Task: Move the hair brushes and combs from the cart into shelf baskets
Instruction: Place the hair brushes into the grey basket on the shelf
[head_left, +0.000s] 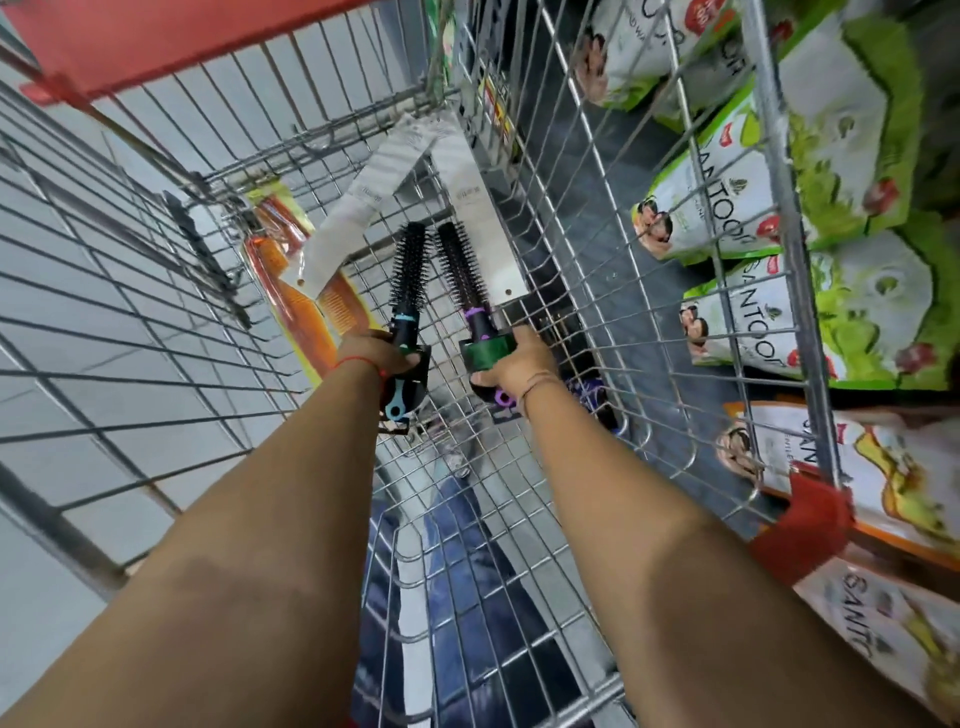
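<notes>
Both my arms reach down into the wire cart (519, 519). My left hand (374, 353) grips the handle of a round black brush with a teal band (409, 270), bristles pointing away from me. My right hand (519, 364) grips a round black brush with a purple band (462, 270) by its handle and green card tag. On the cart floor beyond lie orange combs in a yellow pack (306, 301), at the left, and two long white-carded packs (353, 223) (478, 213).
The cart's wire walls rise on both sides, with a red handle bar (156, 47) at the far end and a red corner guard (810, 525) at right. Green and orange soap packs (831, 156) fill the shelves at right. Grey floor tiles show at left.
</notes>
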